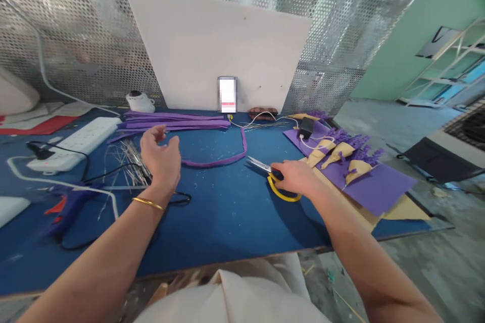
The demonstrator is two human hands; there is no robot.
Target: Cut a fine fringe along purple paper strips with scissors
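My left hand (161,154) is raised over the left part of the blue table, fingers curled but apart, with nothing visible between them. Near it, a narrow purple strip (214,163) lies on the table and bends upward at its right end. Yellow-handled scissors (282,194) are in my right hand (297,176), right of the strip; their blades point left toward its bend. Behind my left hand lies a bundle of purple strips (178,122). Thin silvery wires (131,164) are spread just left of my left wrist.
A blue glue gun (70,207) and white power strip (85,144) with cables occupy the left. A phone (227,94) leans on a white board (227,45). On the right, paper-wrapped purple flowers (339,154) lie on purple paper (382,186), near a black adapter (305,127).
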